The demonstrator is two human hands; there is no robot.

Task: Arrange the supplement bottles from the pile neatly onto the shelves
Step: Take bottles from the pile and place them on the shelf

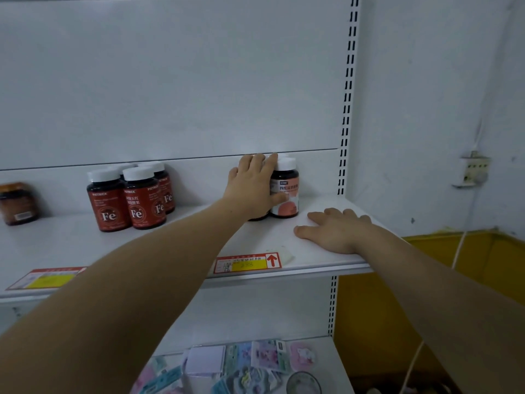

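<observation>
On the white shelf (176, 240) my left hand (251, 186) grips a dark supplement bottle, mostly hidden behind the hand, standing by the back wall. Right beside it stands a white-capped bottle with a pink label (285, 191), and my thumb lies across its front. My right hand (332, 230) rests flat, palm down, on the shelf near its right front corner, holding nothing. A group of several red-labelled "Fe" bottles (130, 194) stands upright to the left. A brown jar (17, 203) sits at the far left.
Price tags (247, 263) are fixed to the shelf's front edge. The lower shelf (326, 345) holds several small pastel packets (241, 362). A slotted upright (345, 120) bounds the shelf on the right. Beyond it are a wall, a socket (473, 172) and a yellow box (426, 280).
</observation>
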